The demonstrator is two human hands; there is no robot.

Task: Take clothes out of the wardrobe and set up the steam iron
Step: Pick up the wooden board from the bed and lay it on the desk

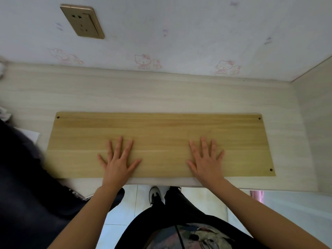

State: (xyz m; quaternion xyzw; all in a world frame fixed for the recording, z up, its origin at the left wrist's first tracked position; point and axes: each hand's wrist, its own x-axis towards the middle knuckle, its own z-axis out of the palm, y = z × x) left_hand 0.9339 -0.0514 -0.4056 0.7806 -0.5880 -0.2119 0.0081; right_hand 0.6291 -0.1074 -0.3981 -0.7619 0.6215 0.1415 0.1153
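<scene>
Head view: left grip [117,159] and right grip [206,159], fingers spread flat, press mid-frame wooden board [161,130] lying on desk [143,94].

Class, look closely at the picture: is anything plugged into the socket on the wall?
No: the gold wall socket shows its bare holes, with no plug or cord in it.

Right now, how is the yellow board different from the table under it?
The board is honey-yellow; the table is pale greyish-white. The board is smaller and lies flat on the table. The board has small dark holes near its corners; the table shows none. Both have a wood grain.
</scene>
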